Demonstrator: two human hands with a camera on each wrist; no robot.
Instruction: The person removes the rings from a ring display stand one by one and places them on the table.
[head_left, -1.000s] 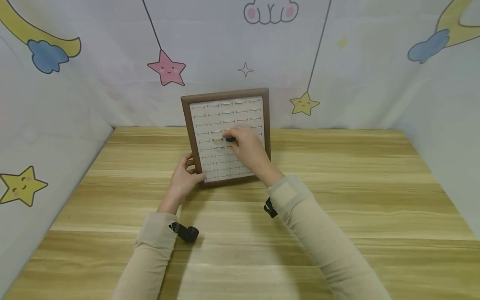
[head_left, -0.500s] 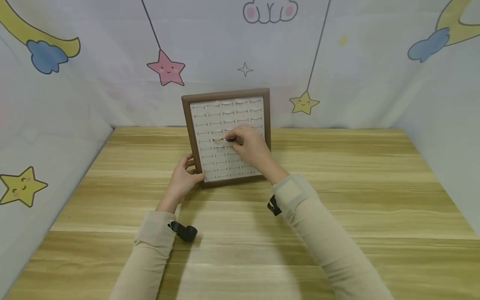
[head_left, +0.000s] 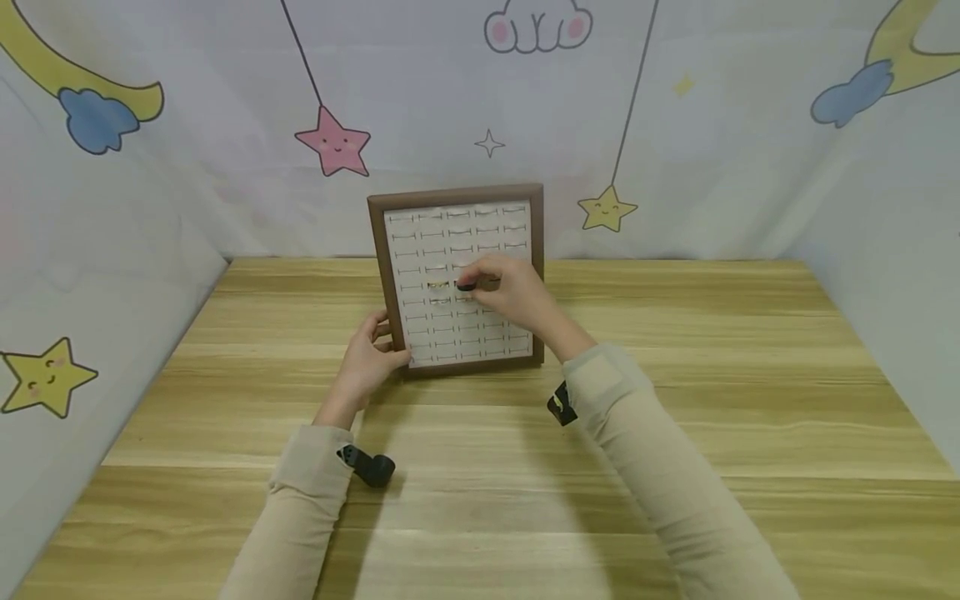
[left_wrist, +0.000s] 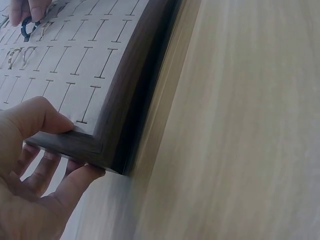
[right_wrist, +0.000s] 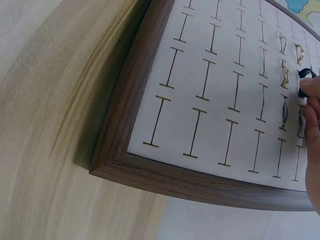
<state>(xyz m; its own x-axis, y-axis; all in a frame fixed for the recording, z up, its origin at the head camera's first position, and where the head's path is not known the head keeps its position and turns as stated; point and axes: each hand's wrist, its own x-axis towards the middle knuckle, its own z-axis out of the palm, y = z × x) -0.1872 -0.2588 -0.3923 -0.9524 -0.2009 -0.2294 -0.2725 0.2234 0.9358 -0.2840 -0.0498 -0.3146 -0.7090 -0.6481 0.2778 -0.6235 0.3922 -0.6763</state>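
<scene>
Currently, black ring (head_left: 466, 286) pinched by right hand (head_left: 517, 292) against framed board (head_left: 455, 198) gripped by left hand (head_left: 365, 360); right sleeve (head_left: 675, 475) shifted rightward.

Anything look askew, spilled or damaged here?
Only the framed board sits askew: its bottom edge runs at an angle to the back edge of the table. The left hand grips its lower left corner, so that's probably deliberate. No spill or damage shows.

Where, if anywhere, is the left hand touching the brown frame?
Touching: the left wrist view shows the left hand gripping the brown frame near a corner, fingers against its edge.
</scene>
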